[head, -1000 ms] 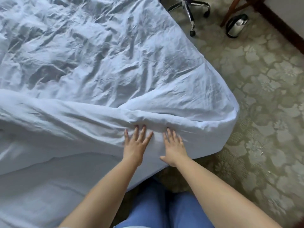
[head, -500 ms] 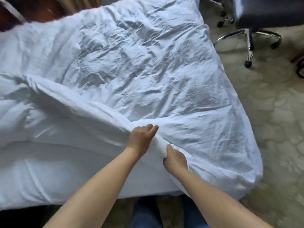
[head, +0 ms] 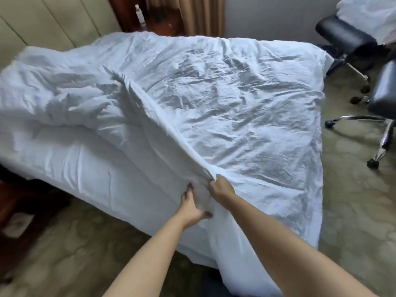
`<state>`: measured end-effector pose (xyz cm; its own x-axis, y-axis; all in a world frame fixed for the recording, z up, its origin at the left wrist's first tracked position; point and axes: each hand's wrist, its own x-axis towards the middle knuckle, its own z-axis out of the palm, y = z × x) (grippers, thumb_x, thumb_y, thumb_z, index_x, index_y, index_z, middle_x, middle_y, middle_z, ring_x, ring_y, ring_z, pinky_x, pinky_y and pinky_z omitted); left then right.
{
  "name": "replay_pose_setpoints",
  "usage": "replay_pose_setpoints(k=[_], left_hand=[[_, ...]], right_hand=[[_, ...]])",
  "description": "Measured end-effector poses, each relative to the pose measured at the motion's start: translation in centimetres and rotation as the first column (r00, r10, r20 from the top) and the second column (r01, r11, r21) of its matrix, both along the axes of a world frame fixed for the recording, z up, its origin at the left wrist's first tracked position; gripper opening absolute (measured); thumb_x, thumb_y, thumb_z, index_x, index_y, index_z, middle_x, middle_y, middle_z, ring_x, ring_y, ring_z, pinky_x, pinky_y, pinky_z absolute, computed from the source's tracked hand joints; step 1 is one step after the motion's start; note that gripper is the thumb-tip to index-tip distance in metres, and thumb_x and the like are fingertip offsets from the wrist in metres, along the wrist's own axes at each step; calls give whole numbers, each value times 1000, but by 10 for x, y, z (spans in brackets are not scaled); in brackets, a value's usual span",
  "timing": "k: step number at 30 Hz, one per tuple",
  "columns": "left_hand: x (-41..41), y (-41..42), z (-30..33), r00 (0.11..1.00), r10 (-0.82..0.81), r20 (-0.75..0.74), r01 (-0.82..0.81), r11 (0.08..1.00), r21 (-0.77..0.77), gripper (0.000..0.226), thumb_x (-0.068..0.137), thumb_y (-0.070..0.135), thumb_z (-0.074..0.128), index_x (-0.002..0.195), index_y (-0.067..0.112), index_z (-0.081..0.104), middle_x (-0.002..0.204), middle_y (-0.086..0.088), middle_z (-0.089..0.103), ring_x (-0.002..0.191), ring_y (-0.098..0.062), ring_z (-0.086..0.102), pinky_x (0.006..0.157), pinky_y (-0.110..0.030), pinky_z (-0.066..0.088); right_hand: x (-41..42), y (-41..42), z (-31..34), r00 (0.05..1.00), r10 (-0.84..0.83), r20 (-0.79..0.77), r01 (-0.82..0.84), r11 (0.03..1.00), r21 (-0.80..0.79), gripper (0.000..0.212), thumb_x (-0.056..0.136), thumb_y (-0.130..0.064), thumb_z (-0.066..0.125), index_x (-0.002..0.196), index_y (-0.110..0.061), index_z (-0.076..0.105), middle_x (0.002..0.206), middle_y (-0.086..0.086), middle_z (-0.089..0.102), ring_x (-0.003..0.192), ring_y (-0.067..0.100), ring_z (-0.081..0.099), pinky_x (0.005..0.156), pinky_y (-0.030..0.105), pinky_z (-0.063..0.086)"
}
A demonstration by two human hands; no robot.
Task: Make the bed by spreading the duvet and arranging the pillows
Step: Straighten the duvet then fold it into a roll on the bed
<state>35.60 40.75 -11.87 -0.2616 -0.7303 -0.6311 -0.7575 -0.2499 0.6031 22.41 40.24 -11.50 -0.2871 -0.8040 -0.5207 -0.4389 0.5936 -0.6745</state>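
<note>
Lifted since half a second ago: duvet [head: 214, 108] edge, now a raised ridge across the bed [head: 90, 168]; right hand [head: 220, 188] grip clenched on it, left hand [head: 191, 207] grasping cloth just below. Advice: separate hands along the edge, draw taut toward the bed's foot

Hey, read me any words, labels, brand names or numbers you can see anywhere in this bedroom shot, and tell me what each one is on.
No readable text anywhere.
Small white bottle on the dark wooden nightstand: any label too blurred to read.
White crumpled duvet and black swivel chairs: no print visible.
</note>
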Motion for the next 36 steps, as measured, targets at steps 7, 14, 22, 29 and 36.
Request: replay_pose_setpoints(k=[7, 14, 22, 29, 36], left_hand=[[-14, 90, 8, 918, 258, -302, -234, 966, 115, 130, 68, 12, 85, 149, 20, -17, 145, 8, 23, 135, -14, 28, 97, -19, 35], [-35, 165, 20, 862, 412, -294, -402, 911, 97, 42, 79, 1, 68, 119, 7, 58, 105, -4, 65, 92, -16, 60, 71, -20, 50], [-116, 170, 73, 746, 549, -376, -567, 820, 72, 23, 81, -3, 58, 102, 4, 65, 98, -16, 69, 88, -29, 64, 74, -35, 52], [-229, 162, 93, 628, 688, -363, -652, 721, 236, 42, 87, -5, 34, 113, 10, 63, 89, -5, 67, 84, -17, 58, 73, -29, 45], [-276, 230, 71, 901, 422, 103, -434, 880, 192, 110, 74, 7, 73, 151, 34, 0, 151, 1, 21, 142, -26, 23, 105, -35, 38]], right_hand=[[-6, 44, 29, 969, -125, 213, 147, 985, -91, 18, 78, -21, 50, 85, -9, 61, 75, 8, 57, 70, 24, 55, 57, 25, 41], [-32, 138, 22, 939, 327, -105, -339, 931, -132, 54, 96, -29, 48, 147, -23, 32, 148, 0, 40, 134, 20, 40, 108, 35, 34], [-115, 214, 3, 773, 552, 313, -576, 817, -18, 123, 71, -43, 80, 151, -23, -11, 155, -5, 12, 144, 16, 17, 109, 24, 31], [-214, 179, 10, 905, 200, 375, -209, 978, -15, 25, 70, -15, 55, 95, -13, 57, 93, 9, 65, 75, 22, 63, 60, 33, 54], [-282, 145, 50, 809, -78, 582, 34, 996, 85, 32, 76, 11, 35, 87, -3, 61, 67, 8, 55, 57, 21, 49, 48, 20, 39]])
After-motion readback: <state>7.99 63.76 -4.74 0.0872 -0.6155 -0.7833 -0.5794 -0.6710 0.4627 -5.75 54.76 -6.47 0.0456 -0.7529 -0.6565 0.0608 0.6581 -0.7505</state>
